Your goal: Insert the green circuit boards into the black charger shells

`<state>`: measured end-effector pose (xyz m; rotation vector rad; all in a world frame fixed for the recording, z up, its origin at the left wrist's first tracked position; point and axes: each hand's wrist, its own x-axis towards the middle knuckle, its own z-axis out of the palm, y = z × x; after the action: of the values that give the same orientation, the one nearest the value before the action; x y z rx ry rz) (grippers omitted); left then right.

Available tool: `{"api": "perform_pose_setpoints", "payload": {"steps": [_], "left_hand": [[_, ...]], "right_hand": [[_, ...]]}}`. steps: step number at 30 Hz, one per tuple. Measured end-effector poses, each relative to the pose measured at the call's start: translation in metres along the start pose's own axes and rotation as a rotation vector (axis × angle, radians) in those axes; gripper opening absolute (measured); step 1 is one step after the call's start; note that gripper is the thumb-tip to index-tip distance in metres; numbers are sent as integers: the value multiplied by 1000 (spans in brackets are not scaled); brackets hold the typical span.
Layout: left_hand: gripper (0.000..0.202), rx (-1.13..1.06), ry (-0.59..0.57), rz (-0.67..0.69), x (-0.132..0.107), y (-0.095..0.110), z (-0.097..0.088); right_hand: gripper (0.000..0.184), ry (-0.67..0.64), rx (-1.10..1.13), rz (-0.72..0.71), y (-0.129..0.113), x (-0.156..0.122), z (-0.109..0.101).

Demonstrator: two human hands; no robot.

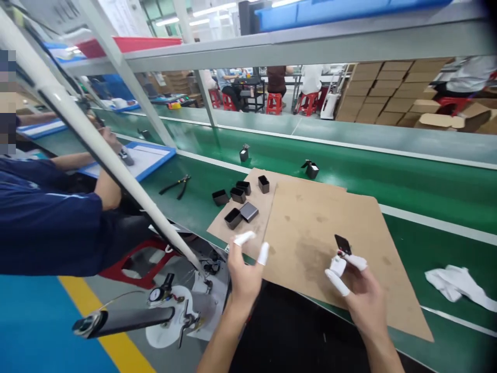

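My left hand (246, 272), with white covers on its fingertips, is open just in front of a group of small black boxes. Nearest to it are an open-topped black box (233, 218) and a grey-faced box (249, 212) lying beside it. Over the right part of the brown cardboard sheet (310, 217), my right hand (359, 285) pinches a small part with a flat black plate (343, 244) standing up from its covered fingertips. Red and white bits show at the plate's base; the fingers hide the rest.
Several more open black boxes (238, 195) stand at the sheet's left end, with black pliers (176, 186) beyond. Two small black units (311, 169) sit on the green belt. A white cloth (458, 284) lies at right. A co-worker (50, 217) sits at left behind a slanting white pole (116, 160).
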<state>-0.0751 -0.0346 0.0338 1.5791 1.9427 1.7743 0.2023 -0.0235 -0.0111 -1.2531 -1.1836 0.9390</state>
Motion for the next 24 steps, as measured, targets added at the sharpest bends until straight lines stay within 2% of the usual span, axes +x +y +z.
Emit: {"api": "perform_pose_setpoints", "payload": {"steps": [2, 4, 5, 7, 9, 10, 11, 13, 15, 17, 18, 20, 22, 24], "left_hand": [[31, 67, 122, -43, 17, -18, -13], [31, 49, 134, -43, 22, -23, -19], [31, -6, 81, -44, 18, -19, -18], [33, -218, -157, -107, 5, -2, -13], [47, -501, -472, -293, -12, 21, -4], [52, -617, -562, -402, -20, 33, 1], [52, -703, -604, -499, -25, 43, 6], [44, -800, -583, -649, -30, 56, 15], [41, -848, -528, -733, -28, 60, 20], [42, -862, -494, -754, -24, 59, 17], [41, -855, -493, -745, -23, 58, 14], [35, -825, -537, -699, -22, 57, 6], [29, -811, -631, -638, -25, 58, -1], [29, -834, -751, -611, -32, 60, -5]], "right_hand": [[55, -12, -47, -42, 2, 0, 0], [50, -25, -163, -126, -8, -2, 5], [46, -30, -231, -177, -17, -3, 11], [41, -26, -336, -287, -39, -6, 27], [36, -19, -382, -355, -59, -9, 46], [36, -17, -405, -384, -67, -11, 56], [35, 1, -421, -407, -73, -14, 64], [36, 34, -446, -403, -82, -20, 72], [44, -19, -454, -339, -87, -28, 68], [49, -132, -450, -285, -91, -35, 54], [46, -143, -440, -299, -93, -38, 45], [38, -60, -449, -410, -97, -41, 25], [36, 9, -537, -566, -104, -40, 9], [38, -130, -687, -667, -112, -36, -3]]}}
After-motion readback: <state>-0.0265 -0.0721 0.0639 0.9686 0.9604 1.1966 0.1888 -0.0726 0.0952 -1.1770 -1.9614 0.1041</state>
